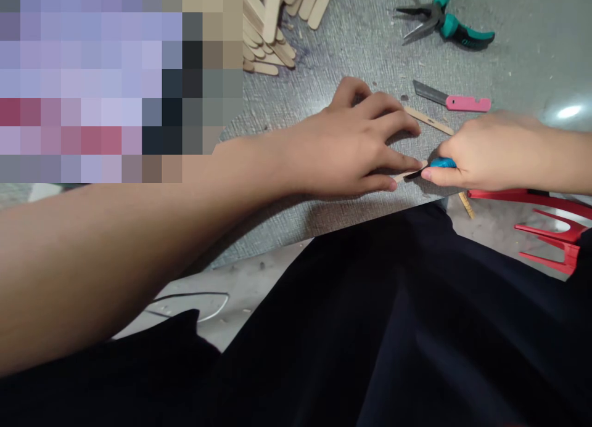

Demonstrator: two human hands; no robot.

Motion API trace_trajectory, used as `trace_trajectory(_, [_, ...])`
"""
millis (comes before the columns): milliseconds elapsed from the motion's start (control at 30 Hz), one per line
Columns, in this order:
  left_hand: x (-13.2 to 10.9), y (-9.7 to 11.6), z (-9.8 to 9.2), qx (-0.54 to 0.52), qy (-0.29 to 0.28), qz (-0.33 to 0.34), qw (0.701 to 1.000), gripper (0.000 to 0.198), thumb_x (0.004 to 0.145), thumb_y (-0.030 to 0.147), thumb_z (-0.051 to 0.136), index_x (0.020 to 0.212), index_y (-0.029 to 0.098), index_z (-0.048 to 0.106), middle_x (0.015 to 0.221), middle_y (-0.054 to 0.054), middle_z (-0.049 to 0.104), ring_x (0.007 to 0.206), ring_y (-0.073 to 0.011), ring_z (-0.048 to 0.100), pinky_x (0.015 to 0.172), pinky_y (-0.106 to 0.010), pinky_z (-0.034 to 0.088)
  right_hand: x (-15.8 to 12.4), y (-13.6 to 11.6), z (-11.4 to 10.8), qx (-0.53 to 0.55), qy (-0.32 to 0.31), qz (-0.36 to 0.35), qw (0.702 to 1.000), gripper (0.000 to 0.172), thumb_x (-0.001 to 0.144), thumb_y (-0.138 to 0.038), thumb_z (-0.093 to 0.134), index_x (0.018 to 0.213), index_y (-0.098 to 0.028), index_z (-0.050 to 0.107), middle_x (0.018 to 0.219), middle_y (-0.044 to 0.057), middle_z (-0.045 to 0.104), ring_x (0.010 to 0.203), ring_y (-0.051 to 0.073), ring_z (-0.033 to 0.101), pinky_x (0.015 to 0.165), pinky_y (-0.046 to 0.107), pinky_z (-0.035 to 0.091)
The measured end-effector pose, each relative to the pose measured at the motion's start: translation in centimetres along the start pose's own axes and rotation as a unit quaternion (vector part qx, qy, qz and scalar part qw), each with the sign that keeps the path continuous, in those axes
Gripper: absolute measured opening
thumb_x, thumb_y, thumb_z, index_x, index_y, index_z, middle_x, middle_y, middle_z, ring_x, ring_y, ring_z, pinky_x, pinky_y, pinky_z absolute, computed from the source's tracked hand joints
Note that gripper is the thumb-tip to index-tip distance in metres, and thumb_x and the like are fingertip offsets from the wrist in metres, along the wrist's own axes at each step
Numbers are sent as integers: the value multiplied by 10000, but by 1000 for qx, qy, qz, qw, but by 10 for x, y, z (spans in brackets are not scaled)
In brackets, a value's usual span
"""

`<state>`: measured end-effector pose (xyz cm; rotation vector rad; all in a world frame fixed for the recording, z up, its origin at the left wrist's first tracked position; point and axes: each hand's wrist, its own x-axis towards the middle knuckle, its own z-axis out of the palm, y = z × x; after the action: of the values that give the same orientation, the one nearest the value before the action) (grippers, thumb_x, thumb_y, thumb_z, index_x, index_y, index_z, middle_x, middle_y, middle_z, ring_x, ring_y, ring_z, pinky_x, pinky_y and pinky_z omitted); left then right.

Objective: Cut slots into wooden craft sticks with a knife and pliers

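Note:
My left hand (365, 137) lies on the grey textured table with its fingers spread. Its fingertips press on a small wooden stick (401, 177) near the table's front edge. My right hand (481, 153) is closed round a knife with a blue handle (443, 162), and the dark blade meets the stick beside my left fingertips. Just behind the knife lies another wooden stick (428, 119) with a small slot in it, its right end hidden by my right hand. A pink-handled cutter (468, 103) rests behind that.
Pliers with teal and black handles (435, 17) lie at the back. A pile of wooden sticks (272, 29) is at the back left. Below the table edge (277, 244) are a red plastic object (550, 230) and a thin looped wire (226, 304). The upper left is pixelated.

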<state>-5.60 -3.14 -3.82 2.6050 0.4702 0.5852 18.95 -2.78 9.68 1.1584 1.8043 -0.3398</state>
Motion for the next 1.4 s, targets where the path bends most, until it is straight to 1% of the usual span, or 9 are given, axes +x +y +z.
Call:
trace_trajectory(133, [0,0,1,-22,16,-8,1000,448,1117,446,688,1529,505,853,1703,-106,747,1613,-506,607,1270,-810,438,4,3,-2,3,2,0,1000,804,1081,-946,546,838,-232,827,730,126,676,831,363,763,773,453,524])
trace_trajectory(367, [2,2,1,-19,21,-4,1000,450,1103,434,690,1510,482,874,1675,-111,762,1601,-513,601,1257,-800,449,5,2,-4,-23,-17,-2,1000,769,1114,-903,531,948,-226,854,824,147,767,894,363,777,768,434,522])
trace_trajectory(533, [3,1,5,-13,22,-4,1000,443,1098,442,691,1496,488,881,1683,-106,751,1574,-504,608,1241,-784,444,5,2,-3,-7,-3,-32,999,771,1145,-886,504,1100,-222,892,949,154,846,1038,363,812,878,438,563])
trace_trajectory(633, [3,1,4,-9,18,-2,1000,432,1107,446,682,1486,479,885,1690,-109,738,1582,-508,592,1250,-793,425,2,-4,-6,-33,-12,-7,999,826,1142,-927,481,1100,-211,891,978,157,854,1074,378,822,909,461,583])
trace_trajectory(733, [4,1,2,-4,-6,7,1000,448,1146,459,621,1513,429,876,1740,-146,686,1609,-523,556,1240,-806,413,-2,-12,-11,-78,-40,19,996,857,1146,-942,459,1050,-205,886,943,160,836,1032,393,830,901,492,602])
trace_trajectory(833, [5,1,0,-4,-18,18,1000,470,1165,445,583,1540,387,860,1749,-170,663,1619,-522,520,1230,-793,413,-3,-15,-14,-101,-38,14,994,791,1147,-907,508,1005,-222,877,865,132,805,960,380,825,888,504,616])
trace_trajectory(1033, [5,1,3,8,-2,18,1000,405,1132,447,678,1477,381,881,1735,-146,683,1595,-502,548,1242,-756,420,0,-12,-6,-129,-26,29,991,768,1134,-909,507,951,-255,865,815,106,790,971,374,815,877,488,602])
trace_trajectory(1233, [3,3,9,-14,34,5,999,488,1069,418,749,1540,490,851,1642,-116,772,1561,-500,608,1223,-761,446,-7,-10,-1,-37,-11,22,999,848,1095,-966,457,907,-237,848,759,144,748,856,368,778,779,456,522])
trace_trajectory(1400, [5,6,7,-36,23,-13,999,494,1032,480,801,1519,521,869,1637,-113,770,1552,-536,615,1233,-805,420,3,6,4,-10,-14,-42,999,817,1131,-906,429,1003,-230,868,727,116,726,802,333,740,746,426,448])
